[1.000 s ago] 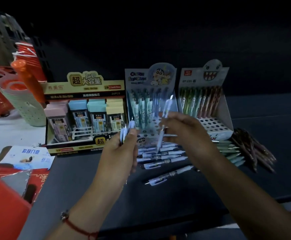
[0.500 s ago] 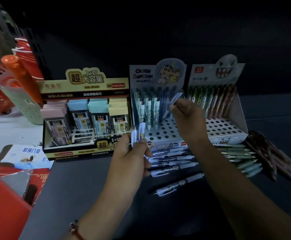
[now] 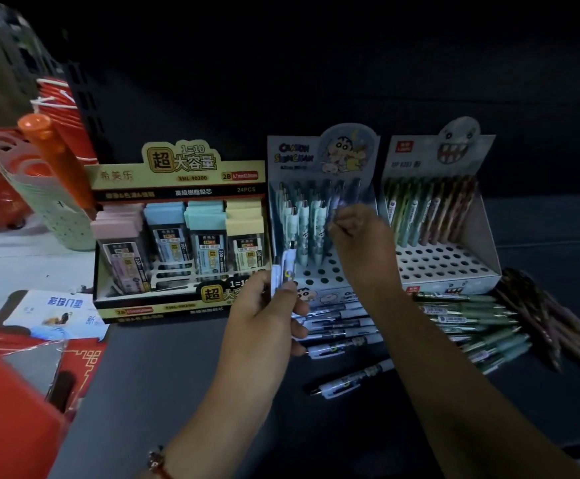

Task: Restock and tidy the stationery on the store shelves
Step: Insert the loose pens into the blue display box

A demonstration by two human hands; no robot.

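The person is filling the cartoon pen box (image 3: 319, 271), which stands on the dark shelf (image 3: 178, 375) between the pencil lead box (image 3: 178, 188) and the ghost pen box (image 3: 454, 264). The right hand (image 3: 361, 243) is up at the back rows of the cartoon pen box. Its fingers are curled tight, like a grip on a pen, but the picture is too blurry there to tell if a pen is in them. The left hand (image 3: 267, 316) waits just in front of the box and its grip is closed around a small bunch of spare pens (image 3: 283, 271) that stick up from the fist. More loose blue pens (image 3: 336, 326) lie flat on the shelf just in front of the box, and 1 lone pen (image 3: 350, 378) lies a bit nearer the person. Green pens (image 3: 471, 326) and brown pens (image 3: 551, 316) lie in piles in front of and beside the ghost pen box. The front rows of holes in both boxes show open. It looks like the step is putting pens into holes 1 at a time. Next, the right hand likely needs to take a pen from the left hand, turn it tip down, and line it up with a free hole so it stands straight.
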